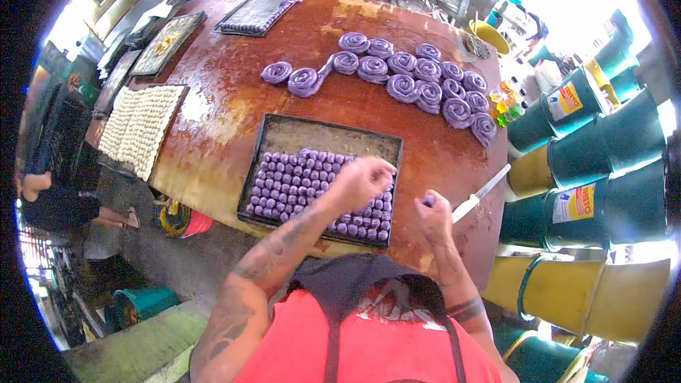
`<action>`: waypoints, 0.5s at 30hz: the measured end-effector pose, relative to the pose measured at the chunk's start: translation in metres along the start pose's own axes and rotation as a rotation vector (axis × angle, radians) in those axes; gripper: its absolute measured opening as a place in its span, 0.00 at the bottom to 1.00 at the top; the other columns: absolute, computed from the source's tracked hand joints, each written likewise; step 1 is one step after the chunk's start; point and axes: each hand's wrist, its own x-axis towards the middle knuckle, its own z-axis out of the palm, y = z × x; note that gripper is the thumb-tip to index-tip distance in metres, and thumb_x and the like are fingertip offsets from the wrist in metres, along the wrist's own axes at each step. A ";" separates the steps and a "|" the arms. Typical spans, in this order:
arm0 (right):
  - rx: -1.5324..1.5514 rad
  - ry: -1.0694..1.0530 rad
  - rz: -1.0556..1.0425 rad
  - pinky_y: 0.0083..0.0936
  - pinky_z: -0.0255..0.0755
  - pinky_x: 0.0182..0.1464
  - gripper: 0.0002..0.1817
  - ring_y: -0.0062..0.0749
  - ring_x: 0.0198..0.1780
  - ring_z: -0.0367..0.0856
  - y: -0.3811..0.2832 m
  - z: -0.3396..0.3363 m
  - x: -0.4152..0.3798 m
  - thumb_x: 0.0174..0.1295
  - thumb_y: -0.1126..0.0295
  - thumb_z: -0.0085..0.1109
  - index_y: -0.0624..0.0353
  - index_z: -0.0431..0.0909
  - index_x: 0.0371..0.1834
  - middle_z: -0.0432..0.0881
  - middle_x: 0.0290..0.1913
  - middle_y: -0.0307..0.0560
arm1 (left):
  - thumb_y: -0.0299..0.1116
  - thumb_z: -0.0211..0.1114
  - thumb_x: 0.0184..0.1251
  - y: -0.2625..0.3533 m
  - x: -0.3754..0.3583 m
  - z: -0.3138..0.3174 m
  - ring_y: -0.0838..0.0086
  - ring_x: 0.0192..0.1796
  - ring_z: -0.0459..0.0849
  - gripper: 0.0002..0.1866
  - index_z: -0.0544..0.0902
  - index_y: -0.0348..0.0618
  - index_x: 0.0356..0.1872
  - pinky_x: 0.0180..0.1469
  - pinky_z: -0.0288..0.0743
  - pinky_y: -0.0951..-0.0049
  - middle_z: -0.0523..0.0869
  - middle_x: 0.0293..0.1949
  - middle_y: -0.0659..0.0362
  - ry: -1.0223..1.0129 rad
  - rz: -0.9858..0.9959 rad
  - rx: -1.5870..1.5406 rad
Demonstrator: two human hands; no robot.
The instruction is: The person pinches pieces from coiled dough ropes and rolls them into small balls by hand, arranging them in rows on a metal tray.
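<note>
In front of me a dark baking tray (333, 130) holds rows of small purple dough balls (287, 186), with bare metal along its far side. My left hand (363, 183) hovers over the tray's right part, its fingers curled together; whatever they may hold is hidden. To the right of the tray, my right hand (435, 218) is closed around a lump of purple dough (429, 201), which shows at the top of the fist. A knife (482, 191) with a white handle lies on the table just beyond that hand.
Coiled purple dough rolls (403, 89) spread across the far half of the brown table (220, 124). Another tray (261, 13) stands at the back, and a tray of pale dough balls (142, 128) at the left edge. Stacked green buckets (582, 149) line the right side. A person (60, 198) stands at left.
</note>
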 end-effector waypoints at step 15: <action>-0.246 -0.133 -0.238 0.36 0.78 0.44 0.08 0.38 0.40 0.85 -0.082 0.006 -0.018 0.58 0.71 0.66 0.64 0.81 0.37 0.86 0.37 0.50 | 0.33 0.69 0.63 0.001 -0.016 0.004 0.75 0.40 0.85 0.14 0.86 0.34 0.46 0.44 0.79 0.72 0.89 0.38 0.57 -0.276 -0.455 -0.367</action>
